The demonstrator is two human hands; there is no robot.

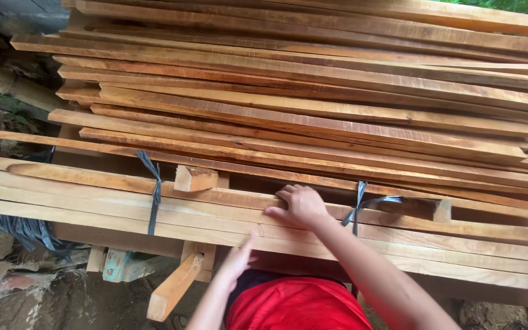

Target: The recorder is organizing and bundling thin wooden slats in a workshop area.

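Dark plastic sheet (29,232) hangs at left; green leaves (520,7) top right.

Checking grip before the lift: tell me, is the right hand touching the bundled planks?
Touching. The head view shows the right hand lying flat on the bundled planks, fingers curled over a plank's far edge.

The planks (313,104) run off the edge at 3 o'clock. The right hand (300,205) hides its fingertips under a plank.
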